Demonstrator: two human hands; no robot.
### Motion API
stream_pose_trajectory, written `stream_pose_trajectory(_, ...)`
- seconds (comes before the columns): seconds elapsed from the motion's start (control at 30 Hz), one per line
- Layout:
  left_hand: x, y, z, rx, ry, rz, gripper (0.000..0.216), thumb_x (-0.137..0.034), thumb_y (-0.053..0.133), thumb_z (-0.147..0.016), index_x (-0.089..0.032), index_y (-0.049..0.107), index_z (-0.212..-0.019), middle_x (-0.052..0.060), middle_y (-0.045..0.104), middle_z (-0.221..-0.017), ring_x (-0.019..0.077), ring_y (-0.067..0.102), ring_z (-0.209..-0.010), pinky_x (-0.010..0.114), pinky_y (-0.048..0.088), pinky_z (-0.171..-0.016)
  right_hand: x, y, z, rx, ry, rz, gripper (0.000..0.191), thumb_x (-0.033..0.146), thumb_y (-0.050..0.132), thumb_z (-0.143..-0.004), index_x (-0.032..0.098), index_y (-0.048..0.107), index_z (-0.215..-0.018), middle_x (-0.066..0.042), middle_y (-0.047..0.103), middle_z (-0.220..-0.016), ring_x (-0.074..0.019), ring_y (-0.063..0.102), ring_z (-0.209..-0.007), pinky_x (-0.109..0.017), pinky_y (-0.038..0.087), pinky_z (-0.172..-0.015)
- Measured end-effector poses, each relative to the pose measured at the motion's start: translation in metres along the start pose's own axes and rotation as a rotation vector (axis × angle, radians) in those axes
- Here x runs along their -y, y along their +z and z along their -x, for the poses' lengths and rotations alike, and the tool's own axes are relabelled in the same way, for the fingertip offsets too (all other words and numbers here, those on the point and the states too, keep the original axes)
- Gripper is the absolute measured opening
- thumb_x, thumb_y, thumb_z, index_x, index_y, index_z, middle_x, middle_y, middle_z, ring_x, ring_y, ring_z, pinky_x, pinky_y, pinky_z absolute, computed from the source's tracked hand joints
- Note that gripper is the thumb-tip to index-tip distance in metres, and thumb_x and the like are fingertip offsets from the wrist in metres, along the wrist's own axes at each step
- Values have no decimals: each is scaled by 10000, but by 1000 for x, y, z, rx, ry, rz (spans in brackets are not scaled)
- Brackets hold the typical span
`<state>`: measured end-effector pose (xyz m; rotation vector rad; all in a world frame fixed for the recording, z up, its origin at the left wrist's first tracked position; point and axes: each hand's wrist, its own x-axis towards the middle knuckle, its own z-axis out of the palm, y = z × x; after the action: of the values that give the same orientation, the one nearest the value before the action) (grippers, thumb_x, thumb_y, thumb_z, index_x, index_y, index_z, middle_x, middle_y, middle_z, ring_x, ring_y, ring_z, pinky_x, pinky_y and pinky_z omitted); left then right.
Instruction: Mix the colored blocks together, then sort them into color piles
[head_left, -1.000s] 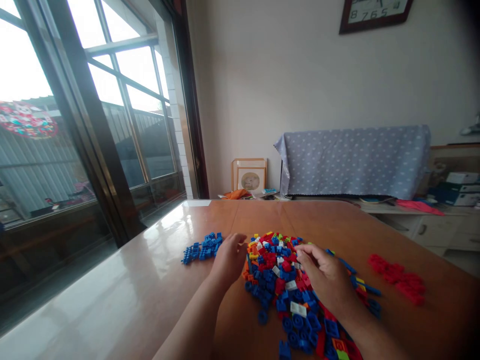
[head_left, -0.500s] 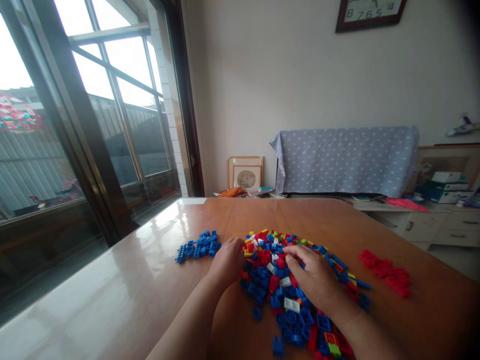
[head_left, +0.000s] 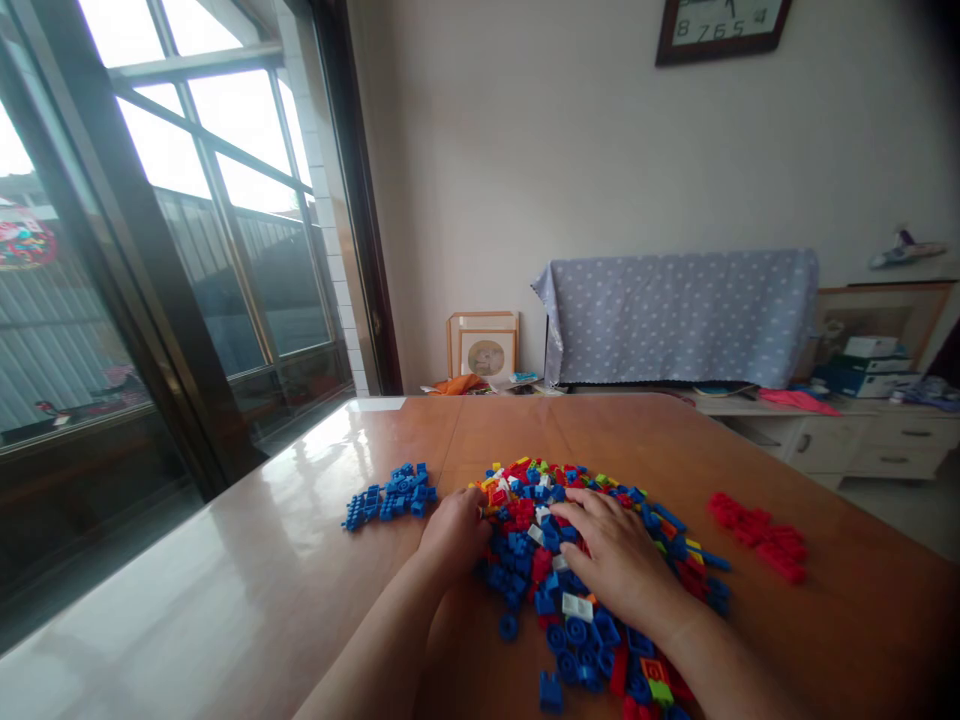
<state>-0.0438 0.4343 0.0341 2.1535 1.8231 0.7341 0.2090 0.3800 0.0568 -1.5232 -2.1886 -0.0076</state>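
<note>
I'm using the mixed brick pile (head_left: 546,600) as my ref; it's on the nr part of the brown table (head_left: 585,425). My L hand (head_left: 454,530) is at the pile's L edge, fingertips out of sight, so can't tell if they're apart or clamped on a brick. My R hand (head_left: 619,550) is palm-down over the pile, thumb & fingers apart. Room: tabletop runs behind pile to far edge, L of pile beyond the blue bricks (head_left: 401,492), & R of pile, betw. it and the red bricks (head_left: 761,535). Containers: boxes (head_left: 866,380) on the cabinet (head_left: 900,445), well beyond pile to R, contents hidden; drawers (head_left: 896,460) closed.
</note>
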Motion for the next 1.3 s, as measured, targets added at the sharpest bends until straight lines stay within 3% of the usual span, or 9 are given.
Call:
stream_pose_trajectory(0.4,0,6,-2,39,21,255,463,-22,509,-689,-203,652,-1091,17,709,-901,165,650,-806,225,441,-652,-27,3,-10,-68,119,-51,341,185,529,-872,261,684,-1167,-60,712,-1074,-246,623,-1073,-359,447,-955)
stream_pose_trajectory(0.8,-11,9,2,111,24,490,399,-54,583,-696,-201,621,-1065,-31,627,-793,109,567,-677,177,404,-551,-21,5,-11,-62,79,-166,261,226,500,-906,232,654,-1115,-53,717,-1108,-227,635,-1077,-342,466,-953)
stream_pose_trajectory(1.17,0,4,-4,53,-77,592,301,-94,538,-772,-187,614,-1048,-42,587,-742,88,541,-580,172,393,-494,-24,6,-11,-106,67,-205,275,286,472,-944,218,677,-1115,-65,731,-1085,-229,650,-1047,-351,476,-940)
stream_pose_trajectory(1.3,2,6,-5,54,-77,564,356,-129,558,-810,-178,609,-1159,-23,639,-770,108,580,-597,195,441,-523,-25,5,-12,-131,68,-208,294,332,437,-980,217,687,-1085,-68,733,-1040,-229,653,-1023,-350,478,-928)
